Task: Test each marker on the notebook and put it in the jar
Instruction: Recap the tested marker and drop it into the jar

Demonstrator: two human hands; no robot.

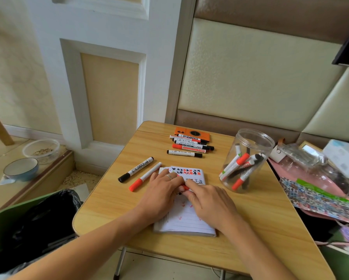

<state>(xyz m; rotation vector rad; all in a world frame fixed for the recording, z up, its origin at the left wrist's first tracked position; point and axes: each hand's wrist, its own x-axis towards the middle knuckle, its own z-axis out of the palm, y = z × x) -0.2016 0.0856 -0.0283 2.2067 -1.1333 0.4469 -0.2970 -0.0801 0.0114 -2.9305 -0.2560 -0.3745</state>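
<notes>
Both my hands meet over the open notebook (184, 221) on the small wooden table (256, 219). My left hand (162, 191) and my right hand (209, 201) together hold a red marker (184, 187), mostly hidden by the fingers. The page bears black and red test marks near its top. A clear plastic jar (248, 156) stands to the right with several markers inside. Two markers lie left of the notebook: a black-capped one (136, 169) and a red-capped one (145, 176). A pile of several more markers (189, 145) lies at the table's far side.
An orange flat box (192, 133) lies behind the marker pile. A green bin with a black bag (28, 225) stands at the lower left. Clutter, a sticker sheet (319, 199) and bags crowd the right side. Bowls (21, 168) sit on the floor step at the left.
</notes>
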